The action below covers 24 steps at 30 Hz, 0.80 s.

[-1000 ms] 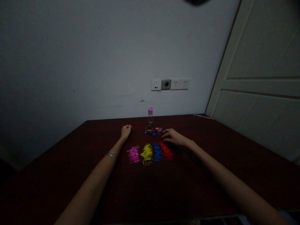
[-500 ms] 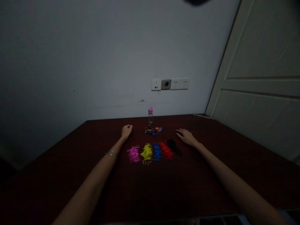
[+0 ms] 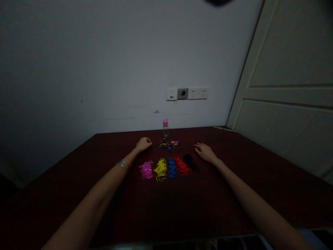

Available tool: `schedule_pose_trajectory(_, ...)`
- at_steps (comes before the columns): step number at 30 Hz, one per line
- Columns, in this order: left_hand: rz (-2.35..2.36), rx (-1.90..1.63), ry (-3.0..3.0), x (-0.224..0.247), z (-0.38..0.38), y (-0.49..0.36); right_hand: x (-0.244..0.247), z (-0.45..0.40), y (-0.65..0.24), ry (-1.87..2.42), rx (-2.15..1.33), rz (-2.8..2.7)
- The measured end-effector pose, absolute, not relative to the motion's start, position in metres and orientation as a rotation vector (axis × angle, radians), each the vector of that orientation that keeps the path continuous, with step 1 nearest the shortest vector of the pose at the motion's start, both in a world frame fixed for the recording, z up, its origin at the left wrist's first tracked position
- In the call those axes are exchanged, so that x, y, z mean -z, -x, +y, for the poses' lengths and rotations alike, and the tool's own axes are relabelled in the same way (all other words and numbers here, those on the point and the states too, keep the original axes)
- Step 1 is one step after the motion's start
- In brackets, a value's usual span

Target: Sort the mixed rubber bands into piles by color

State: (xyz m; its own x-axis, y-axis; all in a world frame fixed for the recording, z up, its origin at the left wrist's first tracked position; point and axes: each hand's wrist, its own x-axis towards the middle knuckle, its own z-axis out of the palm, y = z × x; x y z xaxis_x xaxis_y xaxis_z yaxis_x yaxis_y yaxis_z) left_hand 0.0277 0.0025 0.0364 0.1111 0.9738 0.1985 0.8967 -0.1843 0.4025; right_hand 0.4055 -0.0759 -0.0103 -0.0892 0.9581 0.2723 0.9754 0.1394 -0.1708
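Note:
My left hand point(image 3: 144, 143), with a bracelet at the wrist, is closed with curled fingers left of a mixed-colour pile of small rubber bands point(image 3: 169, 145). Whatever its fingers may hold is hidden. On the other side, my right hand point(image 3: 204, 152) lies flat on the table, fingers stretched and holding nothing. Between my forearms the bands lie sorted by colour: pink bands point(image 3: 147, 170), yellow bands point(image 3: 161, 168), blue bands point(image 3: 172, 167), red bands point(image 3: 181, 166) and black bands point(image 3: 190, 161). The black ones are nearest my right hand.
Behind the mixed pile stands a small clear bottle point(image 3: 165, 130) with a pink top. The dark red table point(image 3: 166, 205) meets a pale wall with sockets point(image 3: 197, 93). A panelled door point(image 3: 286, 93) rises at the right. The light is dim.
My left hand has moved right, closer to the mixed pile, its fingers still curled. My right hand stays in place on the table. The whole view has shifted slightly.

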Motion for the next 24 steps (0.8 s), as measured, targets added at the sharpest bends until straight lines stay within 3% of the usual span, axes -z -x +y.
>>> schedule_pose_trajectory(10, 1.112, -0.403, -2.733, -0.049, -0.029, -0.101, 0.007, -0.079, -0.402, 1.864, 0.101, -2.117)
schedule_pose_trajectory(24, 1.092, -0.148, -3.048, -0.049, -0.051, -0.114, 0.006, -0.080, -0.401, 1.862, 0.104, -2.131)
